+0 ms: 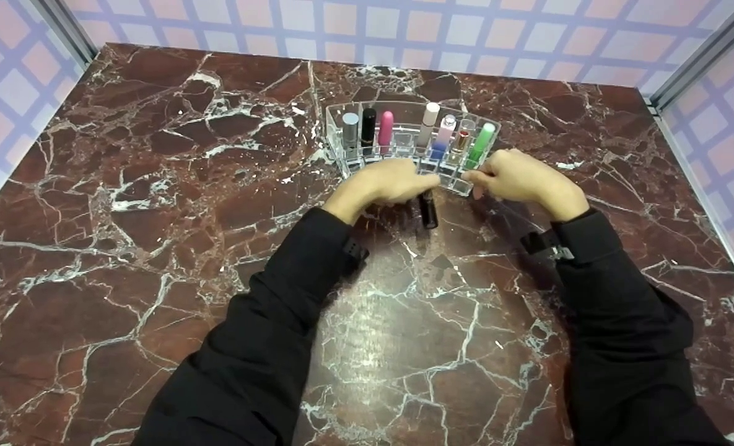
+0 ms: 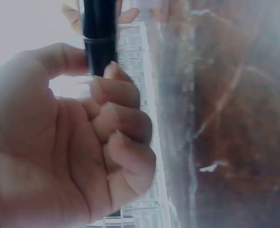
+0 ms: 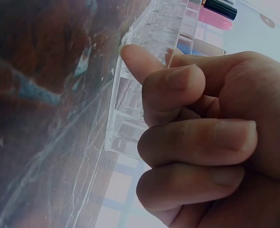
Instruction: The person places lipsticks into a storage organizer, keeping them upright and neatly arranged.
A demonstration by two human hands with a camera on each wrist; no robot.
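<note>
My left hand (image 1: 388, 179) pinches a glossy black cosmetic tube (image 1: 428, 212) between thumb and index finger, in front of a clear cosmetics organizer (image 1: 452, 181). In the left wrist view the tube (image 2: 101, 42) has a thin pale ring, and the other fingers curl toward the palm. At the organizer's right front corner, my right hand (image 1: 521, 176) grips its edge with thumb and index finger. The right wrist view shows the index finger along the clear front wall (image 3: 115, 102), the remaining fingers curled. What exactly the tube contains is not visible.
Upright in the curved organizer stand a grey tube (image 1: 350, 130), a black tube (image 1: 368, 127), a pink tube (image 1: 386, 129), a beige tube (image 1: 428, 124), a pink-and-blue tube (image 1: 444, 136), a red-topped gold tube (image 1: 461, 142) and a green tube (image 1: 481, 144). Checked panels (image 1: 391, 31) border the marbled table (image 1: 156, 260).
</note>
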